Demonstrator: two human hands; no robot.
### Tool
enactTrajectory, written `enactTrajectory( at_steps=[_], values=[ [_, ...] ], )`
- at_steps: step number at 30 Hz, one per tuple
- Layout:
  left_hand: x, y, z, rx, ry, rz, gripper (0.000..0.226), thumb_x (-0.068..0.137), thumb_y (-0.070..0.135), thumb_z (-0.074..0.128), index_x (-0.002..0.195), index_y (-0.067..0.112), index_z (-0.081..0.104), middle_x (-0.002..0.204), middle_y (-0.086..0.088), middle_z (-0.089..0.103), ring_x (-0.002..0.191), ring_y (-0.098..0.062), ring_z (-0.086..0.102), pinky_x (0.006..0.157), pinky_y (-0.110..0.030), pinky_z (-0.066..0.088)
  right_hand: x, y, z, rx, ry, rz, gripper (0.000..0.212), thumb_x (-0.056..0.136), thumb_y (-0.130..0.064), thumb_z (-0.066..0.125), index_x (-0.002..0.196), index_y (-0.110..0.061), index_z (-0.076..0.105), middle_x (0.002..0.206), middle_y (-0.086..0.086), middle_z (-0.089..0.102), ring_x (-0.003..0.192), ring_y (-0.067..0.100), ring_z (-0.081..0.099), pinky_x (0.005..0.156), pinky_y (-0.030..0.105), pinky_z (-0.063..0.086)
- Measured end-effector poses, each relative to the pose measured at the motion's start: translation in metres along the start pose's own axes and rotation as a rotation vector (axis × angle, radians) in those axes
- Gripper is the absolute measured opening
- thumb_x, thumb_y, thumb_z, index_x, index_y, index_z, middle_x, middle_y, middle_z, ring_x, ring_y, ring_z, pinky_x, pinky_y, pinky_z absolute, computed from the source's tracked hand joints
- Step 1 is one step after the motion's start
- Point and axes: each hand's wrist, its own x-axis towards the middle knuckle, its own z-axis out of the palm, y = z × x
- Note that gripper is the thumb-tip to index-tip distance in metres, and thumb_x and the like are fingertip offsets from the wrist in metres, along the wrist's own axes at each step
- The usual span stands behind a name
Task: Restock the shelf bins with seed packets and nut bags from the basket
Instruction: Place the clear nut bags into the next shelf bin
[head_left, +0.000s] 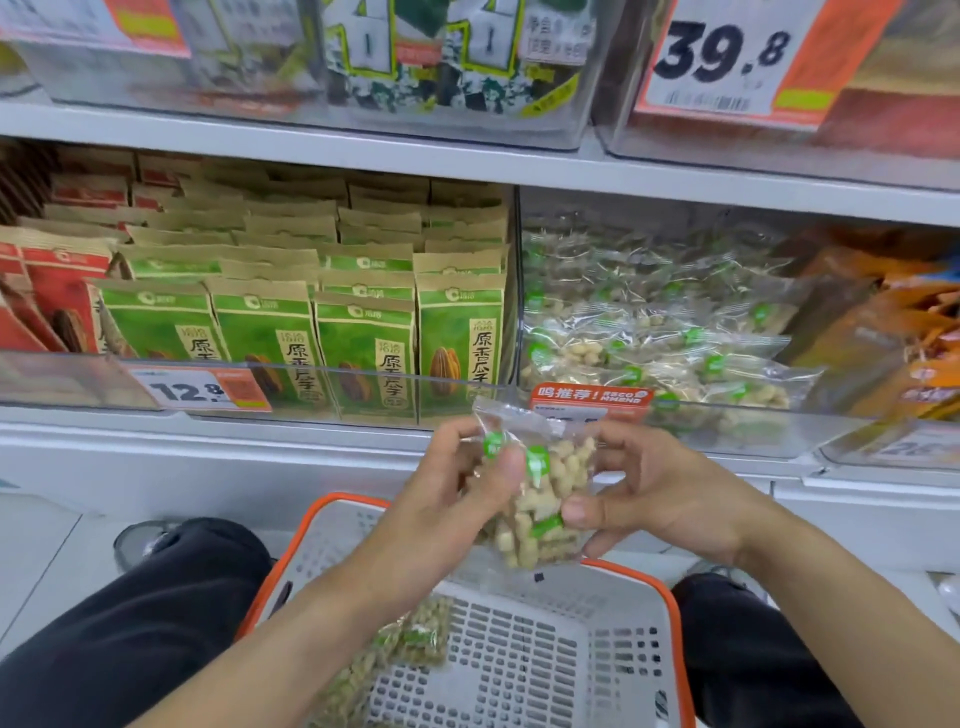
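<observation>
Grey perforated plastic basket with orange rim (636, 574): nearest the viewer, between the person's dark-trousered knees; a few clear bags of pale green nuts (415, 636) lie in its left part.

Clear plastic nut bags with green round labels (540, 499): a small stack held above the basket's far edge, in front of the shelf lip. Left hand (457, 499) grips the stack from the left, thumb across the front, fingers curled behind. Right hand (654, 493) pinches its right side, thumb at the lower corner, fingers at the top edge.

Clear acrylic shelf bin (779, 431), just behind the hands: piled with matching bags of pale nuts (649, 343); red tag on its front.

Neighbouring bin, left: upright rows of green kraft-paper seed packets (363, 343), red packets (62, 291) beyond them; price tag reading 12.8 (192, 389).

Right: orange packets (893, 332), blurred.

Upper shelf: clear bins, tag reading 39.8 (727, 57).
</observation>
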Motion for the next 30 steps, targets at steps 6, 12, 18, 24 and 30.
enactTrajectory(
  at_steps=[6, 12, 18, 24, 30],
  values=[
    [0.02, -0.011, 0.004, 0.361, 0.015, 0.094, 0.079, 0.067, 0.049, 0.086, 0.124, 0.049, 0.033, 0.114, 0.026, 0.062, 0.103, 0.0, 0.065, 0.089, -0.031, 0.056, -0.001, 0.005, 0.004, -0.017, 0.091, -0.049, 0.055, 0.064, -0.012, 0.086, 0.112, -0.01, 0.06, 0.112, 0.017, 0.067, 0.083, 0.035, 0.073, 0.073, 0.047, 0.062],
    [0.033, -0.017, 0.021, 0.653, -0.081, 0.288, 0.088, 0.062, 0.046, 0.09, 0.134, 0.051, 0.039, 0.124, 0.02, 0.058, 0.115, 0.0, 0.057, 0.095, -0.031, 0.05, -0.034, -0.016, -0.037, -0.842, 0.078, -0.124, 0.101, 0.051, -0.059, 0.093, 0.137, -0.05, 0.041, 0.132, -0.035, 0.049, 0.119, -0.01, 0.05, 0.097, 0.019, 0.047],
    [0.043, -0.018, 0.043, 0.646, -0.191, 0.393, 0.089, 0.059, 0.042, 0.092, 0.131, 0.057, 0.042, 0.129, 0.031, 0.051, 0.119, 0.005, 0.054, 0.097, -0.021, 0.047, -0.047, -0.009, -0.03, -0.808, 0.049, -0.21, 0.118, 0.045, -0.056, 0.096, 0.142, -0.055, 0.029, 0.136, -0.037, 0.045, 0.126, -0.012, 0.043, 0.105, 0.016, 0.04],
    [0.056, -0.018, 0.05, 0.564, -0.259, 0.313, 0.11, 0.037, 0.037, 0.1, 0.126, 0.062, 0.039, 0.128, 0.03, 0.047, 0.116, -0.002, 0.055, 0.098, -0.025, 0.047, -0.06, 0.002, -0.041, -0.783, 0.18, -0.158, 0.103, 0.047, -0.057, 0.095, 0.136, -0.047, 0.044, 0.112, -0.03, 0.06, 0.109, -0.011, 0.053, 0.092, 0.011, 0.046],
    [0.056, -0.005, 0.066, 0.443, -0.184, 0.353, 0.053, 0.082, 0.064, 0.062, 0.128, 0.042, 0.047, 0.126, 0.017, 0.058, 0.125, -0.009, 0.054, 0.101, -0.025, 0.045, -0.083, 0.009, -0.074, -0.808, 0.353, -0.318, 0.068, 0.055, -0.058, 0.091, 0.115, -0.047, 0.061, 0.1, -0.038, 0.063, 0.099, -0.012, 0.059, 0.082, 0.015, 0.049]
  ],
)
